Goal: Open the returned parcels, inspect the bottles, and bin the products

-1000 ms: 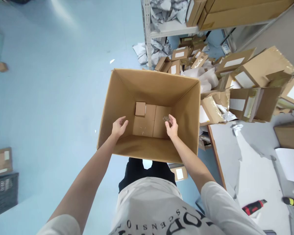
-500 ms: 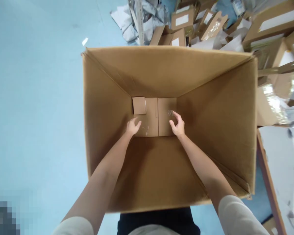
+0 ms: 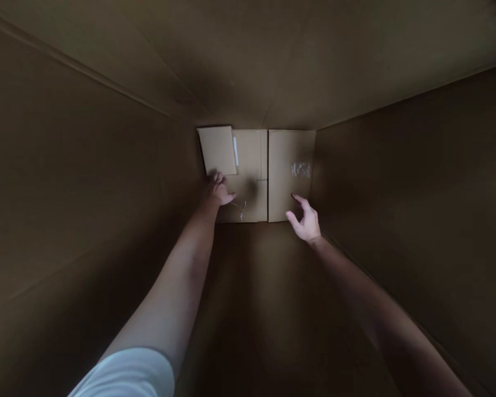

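Observation:
Both arms reach down inside a large, deep cardboard box (image 3: 397, 182). A small flat-topped carton (image 3: 217, 150) lies in the far left corner of its bottom. At the carton's near edge is my left hand (image 3: 220, 190), thumb spread to the right; whether the fingertips press on the carton I cannot tell. My right hand (image 3: 308, 220) hovers over the right bottom flap (image 3: 283, 182), fingers and thumb apart, holding nothing. A white strip (image 3: 235, 151) shows along the carton's right side.
High cardboard walls rise on every side and fill the view. A seam splits the bottom into two flaps. Clear tape (image 3: 300, 169) is stuck on the right flap, and a thin loose strand (image 3: 242, 210) lies on the left one.
The view has dropped into the box, so the floor and cartons outside are out of sight. My left hand has moved deeper, to the carton's near edge. The right hand stays open.

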Available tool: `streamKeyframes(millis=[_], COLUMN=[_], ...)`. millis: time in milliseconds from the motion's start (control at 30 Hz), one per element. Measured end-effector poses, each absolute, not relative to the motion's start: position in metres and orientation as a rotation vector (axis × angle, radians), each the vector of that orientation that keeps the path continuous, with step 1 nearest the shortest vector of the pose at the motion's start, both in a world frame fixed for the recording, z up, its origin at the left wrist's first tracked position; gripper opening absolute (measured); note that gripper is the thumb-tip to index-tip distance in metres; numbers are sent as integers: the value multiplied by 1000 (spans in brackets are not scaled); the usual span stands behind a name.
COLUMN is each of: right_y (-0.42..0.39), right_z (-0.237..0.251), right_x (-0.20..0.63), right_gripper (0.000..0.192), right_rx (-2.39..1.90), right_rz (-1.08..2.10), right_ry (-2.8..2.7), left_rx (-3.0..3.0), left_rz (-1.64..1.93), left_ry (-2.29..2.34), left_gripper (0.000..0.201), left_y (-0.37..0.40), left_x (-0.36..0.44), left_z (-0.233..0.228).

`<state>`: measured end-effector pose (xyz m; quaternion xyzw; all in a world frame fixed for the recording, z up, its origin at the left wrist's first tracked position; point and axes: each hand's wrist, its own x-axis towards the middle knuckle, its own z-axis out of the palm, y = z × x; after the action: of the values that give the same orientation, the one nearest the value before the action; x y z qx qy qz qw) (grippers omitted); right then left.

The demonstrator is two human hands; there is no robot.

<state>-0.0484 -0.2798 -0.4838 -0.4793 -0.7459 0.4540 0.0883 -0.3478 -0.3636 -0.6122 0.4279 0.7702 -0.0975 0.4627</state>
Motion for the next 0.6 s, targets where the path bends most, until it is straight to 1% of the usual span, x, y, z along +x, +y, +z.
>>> streamKeyframes(millis=[133,233,333,500,600], right_y=[-285,-286,-286,-291,-297], right_z=[-501,-509,-519,-531,-535], right_x=[-31,-24,-17,-1,8], right_gripper=[59,59,57,56,56], right_rx=[-1504,-1493,-1528,-1593,-1634], right_rz=[1436,1523,1549,1565,1594], right_ry=[-2197,-2188,-2158,-2075,-2064], left_rx=[1041,938,912,973,951], left_rz=[-248,-169,-117,-256,-273], left_ry=[1842,1870,1871,1792,1737], left_gripper=[109,115,109,92,85], left_y=[-348,-337,-330,-332,-338], left_x=[-348,-353,-356,-351,-345], left_z=[-631,-642,-653,-668,-673])
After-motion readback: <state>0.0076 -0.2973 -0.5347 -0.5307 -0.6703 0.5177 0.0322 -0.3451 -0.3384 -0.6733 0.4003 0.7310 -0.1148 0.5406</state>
